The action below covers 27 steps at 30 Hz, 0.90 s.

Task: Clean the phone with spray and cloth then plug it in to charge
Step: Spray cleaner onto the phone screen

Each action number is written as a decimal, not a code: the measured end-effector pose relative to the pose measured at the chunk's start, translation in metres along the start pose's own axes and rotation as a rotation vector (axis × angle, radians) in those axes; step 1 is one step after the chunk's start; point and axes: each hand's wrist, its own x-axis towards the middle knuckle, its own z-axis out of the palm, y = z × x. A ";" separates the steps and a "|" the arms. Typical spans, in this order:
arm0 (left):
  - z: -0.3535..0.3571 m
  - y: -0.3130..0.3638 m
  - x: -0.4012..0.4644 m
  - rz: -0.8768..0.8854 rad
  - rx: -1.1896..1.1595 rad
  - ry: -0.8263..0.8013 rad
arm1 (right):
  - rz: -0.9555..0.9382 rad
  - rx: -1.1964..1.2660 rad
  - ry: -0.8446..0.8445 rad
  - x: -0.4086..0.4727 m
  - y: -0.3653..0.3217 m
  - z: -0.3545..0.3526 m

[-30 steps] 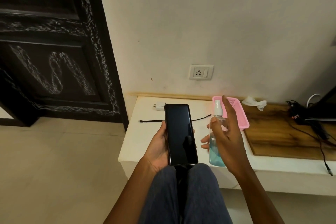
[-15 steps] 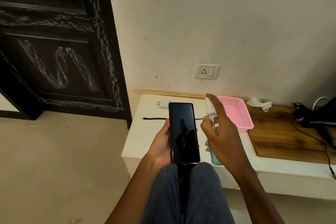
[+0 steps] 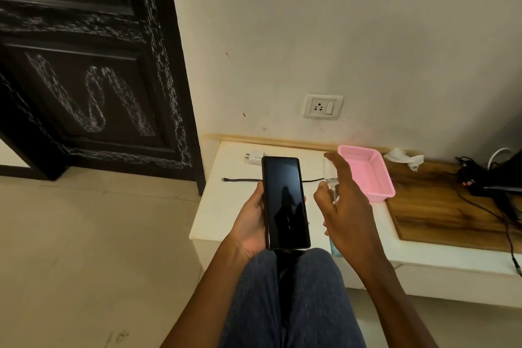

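My left hand [image 3: 251, 223] cradles the phone [image 3: 285, 203] screen-up over my lap; my right hand [image 3: 346, 215] grips the spray bottle [image 3: 329, 175], forefinger on the nozzle. I'm at the spraying step. Next comes wiping, I think, with the cloth [image 3: 404, 157] lying well apart.

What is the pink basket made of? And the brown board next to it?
The pink basket looks like moulded plastic: one even pink colour, with walls full of tiny holes. The brown board looks like wood, or a wood-look laminate: it has dark streaky grain and a smooth, slightly shiny top.
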 end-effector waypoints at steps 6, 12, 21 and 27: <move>-0.003 0.003 -0.002 0.003 -0.045 0.028 | 0.024 -0.059 0.000 -0.010 0.011 0.001; -0.003 0.010 -0.003 0.035 -0.087 0.042 | 0.060 -0.119 -0.013 -0.019 0.024 0.003; -0.005 0.019 -0.001 0.056 -0.064 0.083 | 0.040 -0.110 -0.054 -0.036 0.031 0.010; -0.008 0.023 0.001 0.068 -0.088 0.091 | 0.045 -0.069 -0.098 -0.049 0.037 0.017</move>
